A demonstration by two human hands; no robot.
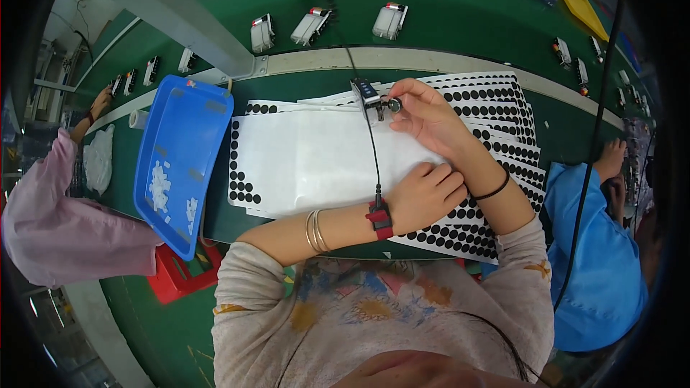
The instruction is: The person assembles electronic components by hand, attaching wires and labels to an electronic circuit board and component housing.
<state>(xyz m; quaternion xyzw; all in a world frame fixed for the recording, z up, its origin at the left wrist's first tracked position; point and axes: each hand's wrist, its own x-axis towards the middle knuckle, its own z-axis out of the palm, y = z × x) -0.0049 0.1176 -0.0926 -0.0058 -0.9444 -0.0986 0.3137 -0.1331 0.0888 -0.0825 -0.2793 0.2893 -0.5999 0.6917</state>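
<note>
My right hand (431, 116) curls its thumb and forefinger around the round metal end of a small black device (365, 91) that hangs on a dark cord. A thin cable runs from the device down to the red wristband (380, 219) on my left wrist. My left hand (430, 200) rests just below my right wrist with its fingers curled; whatever they may hold is hidden. Under both hands lies a white sheet (302, 154) with black round dots along its left edge. More sheets of black dots (496, 104) are fanned out beneath and to the right.
A blue tray (224, 100) with small white pieces stands at the left. Several small clear-and-white units (389, 21) line the green bench behind a pale rail (417, 59). A co-worker in pink (79, 223) is at left, another in blue (596, 273) at right, beside a hanging black cable (591, 151).
</note>
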